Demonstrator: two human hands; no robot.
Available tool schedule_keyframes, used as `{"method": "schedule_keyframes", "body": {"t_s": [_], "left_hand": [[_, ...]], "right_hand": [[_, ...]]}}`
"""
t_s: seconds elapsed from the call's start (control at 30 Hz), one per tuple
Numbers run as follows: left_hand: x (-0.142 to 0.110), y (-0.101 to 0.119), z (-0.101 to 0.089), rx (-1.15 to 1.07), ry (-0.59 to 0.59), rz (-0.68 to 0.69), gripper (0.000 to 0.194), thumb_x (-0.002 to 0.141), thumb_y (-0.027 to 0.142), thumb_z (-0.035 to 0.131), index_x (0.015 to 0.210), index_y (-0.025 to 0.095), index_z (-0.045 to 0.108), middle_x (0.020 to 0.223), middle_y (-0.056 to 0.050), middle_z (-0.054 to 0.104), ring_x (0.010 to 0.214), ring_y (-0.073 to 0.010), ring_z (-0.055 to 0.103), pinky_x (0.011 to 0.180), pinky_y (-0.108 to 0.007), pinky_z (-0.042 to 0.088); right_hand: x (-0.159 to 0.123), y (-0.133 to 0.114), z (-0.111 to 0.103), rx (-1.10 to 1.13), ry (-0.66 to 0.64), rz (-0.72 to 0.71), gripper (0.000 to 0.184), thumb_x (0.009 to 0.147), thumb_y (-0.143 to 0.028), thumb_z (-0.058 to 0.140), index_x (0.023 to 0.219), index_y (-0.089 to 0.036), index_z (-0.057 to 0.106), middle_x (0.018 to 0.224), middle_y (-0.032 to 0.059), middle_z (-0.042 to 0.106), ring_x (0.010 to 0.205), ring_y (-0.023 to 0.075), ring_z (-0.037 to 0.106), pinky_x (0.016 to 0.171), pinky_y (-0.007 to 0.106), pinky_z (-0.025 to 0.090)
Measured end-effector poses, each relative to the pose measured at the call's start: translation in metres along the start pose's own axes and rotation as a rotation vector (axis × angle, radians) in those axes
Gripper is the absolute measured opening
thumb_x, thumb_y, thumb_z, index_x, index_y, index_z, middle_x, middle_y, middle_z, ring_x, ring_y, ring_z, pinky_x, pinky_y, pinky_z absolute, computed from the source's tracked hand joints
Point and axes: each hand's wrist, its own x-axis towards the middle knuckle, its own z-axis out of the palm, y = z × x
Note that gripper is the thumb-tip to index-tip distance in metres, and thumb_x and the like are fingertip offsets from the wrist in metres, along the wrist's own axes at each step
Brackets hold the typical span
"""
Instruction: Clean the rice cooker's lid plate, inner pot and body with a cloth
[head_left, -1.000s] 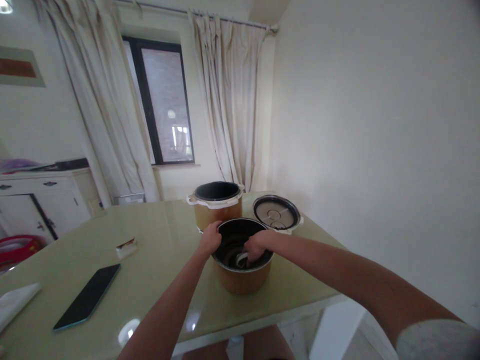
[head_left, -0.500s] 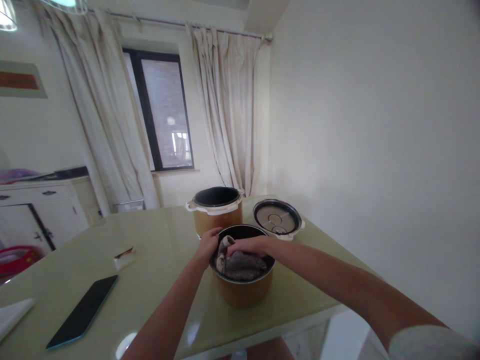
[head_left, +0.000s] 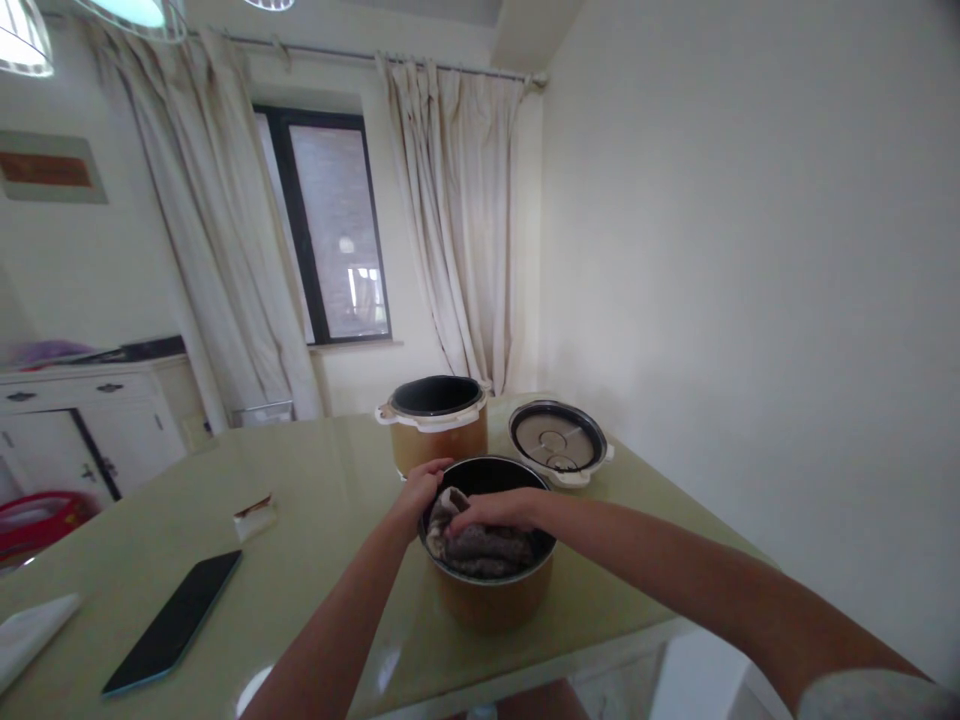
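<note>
A round pot (head_left: 491,600) with a dark inside and a golden-brown outer wall stands near the front edge of the table. My left hand (head_left: 421,492) grips its rim on the left side. Inside the pot, my right hand (head_left: 495,508) is closed on a bunched grey cloth (head_left: 487,548), whose pale edge shows at the left. The cloth lies against the inner wall, and the pot's bottom is hidden under it. Behind the pot is a golden cooker body (head_left: 439,445) with a white rim, its top uncovered.
A round lid (head_left: 559,440) lies with its inner side up at the right, close to the wall. On the left of the green table (head_left: 322,560) are a dark phone (head_left: 172,622), a small white packet (head_left: 255,518) and a white object (head_left: 34,635).
The grey cloth, mostly hidden under my right hand at first, now shows spread and bunched higher in the pot. My right hand has shifted left; my left hand stays on the rim.
</note>
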Motion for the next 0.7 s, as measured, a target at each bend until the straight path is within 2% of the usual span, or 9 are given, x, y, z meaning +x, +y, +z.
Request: {"method": "schedule_keyframes", "body": {"t_s": [0.07, 0.17, 0.27, 0.33, 0.43, 0.53, 0.6, 0.7], "left_hand": [[-0.002, -0.001, -0.003, -0.030, -0.014, 0.001, 0.044, 0.083, 0.027, 0.069, 0.124, 0.015, 0.076, 0.114, -0.012, 0.081, 0.102, -0.0253, 0.076, 0.095, -0.036, 0.059], [-0.006, -0.002, -0.005, 0.010, -0.022, 0.055, 0.042, 0.085, 0.026, 0.067, 0.125, 0.015, 0.076, 0.114, -0.012, 0.081, 0.108, -0.0268, 0.074, 0.100, -0.039, 0.057], [-0.007, -0.001, -0.006, 0.119, 0.004, 0.125, 0.041, 0.086, 0.023, 0.061, 0.123, 0.015, 0.077, 0.118, -0.012, 0.080, 0.115, -0.0273, 0.071, 0.107, -0.040, 0.052], [-0.007, -0.001, -0.007, 0.167, 0.006, 0.154, 0.043, 0.087, 0.020, 0.057, 0.124, 0.014, 0.077, 0.120, -0.012, 0.079, 0.115, -0.0268, 0.071, 0.107, -0.040, 0.052], [-0.004, -0.003, -0.008, 0.216, -0.006, 0.183, 0.046, 0.087, 0.017, 0.053, 0.127, 0.014, 0.076, 0.119, -0.012, 0.080, 0.111, -0.0257, 0.073, 0.105, -0.040, 0.053], [-0.001, -0.005, -0.010, 0.279, 0.004, 0.210, 0.046, 0.088, 0.014, 0.051, 0.126, 0.013, 0.076, 0.120, -0.011, 0.079, 0.111, -0.0246, 0.073, 0.104, -0.038, 0.053], [-0.002, -0.007, -0.010, 0.314, 0.053, 0.227, 0.045, 0.089, 0.011, 0.050, 0.125, 0.014, 0.077, 0.121, -0.011, 0.079, 0.114, -0.0234, 0.072, 0.106, -0.036, 0.052], [-0.004, -0.008, -0.008, 0.357, 0.178, 0.212, 0.045, 0.092, 0.009, 0.046, 0.125, 0.013, 0.076, 0.122, -0.011, 0.078, 0.116, -0.0226, 0.071, 0.106, -0.035, 0.051]], "right_hand": [[-0.007, 0.005, -0.010, -0.164, -0.118, 0.084, 0.040, 0.076, -0.038, 0.076, 0.111, -0.018, 0.076, 0.093, 0.0021, 0.076, 0.082, 0.0210, 0.073, 0.075, 0.029, 0.056], [-0.015, 0.012, -0.022, -0.760, -0.152, 0.126, 0.029, 0.070, -0.034, 0.082, 0.094, -0.018, 0.080, 0.082, 0.0020, 0.075, 0.078, 0.0236, 0.073, 0.073, 0.031, 0.055], [-0.012, 0.017, -0.023, -1.398, 0.029, -0.094, 0.008, 0.074, -0.019, 0.079, 0.082, -0.019, 0.079, 0.082, 0.0083, 0.077, 0.085, 0.0284, 0.073, 0.077, 0.038, 0.054], [-0.006, 0.013, -0.023, -1.612, 0.158, -0.309, 0.008, 0.078, -0.011, 0.075, 0.077, -0.018, 0.077, 0.091, 0.0129, 0.078, 0.099, 0.0302, 0.071, 0.087, 0.043, 0.052], [0.004, 0.000, -0.030, -1.651, 0.149, -0.537, 0.014, 0.090, -0.014, 0.069, 0.082, -0.022, 0.077, 0.119, 0.0091, 0.076, 0.125, 0.0249, 0.060, 0.106, 0.041, 0.042], [0.007, -0.009, -0.042, -1.659, 0.149, -0.641, 0.020, 0.100, -0.021, 0.058, 0.096, -0.027, 0.077, 0.130, 0.0029, 0.073, 0.128, 0.0192, 0.056, 0.108, 0.037, 0.038], [0.005, -0.005, -0.048, -1.672, 0.203, -0.609, 0.019, 0.098, -0.019, 0.060, 0.099, -0.025, 0.077, 0.126, 0.0060, 0.074, 0.122, 0.0220, 0.059, 0.104, 0.040, 0.041], [-0.002, 0.013, -0.047, -1.687, 0.285, -0.440, 0.010, 0.082, -0.016, 0.075, 0.090, -0.020, 0.078, 0.107, 0.0117, 0.078, 0.108, 0.0279, 0.067, 0.094, 0.042, 0.046]]}}
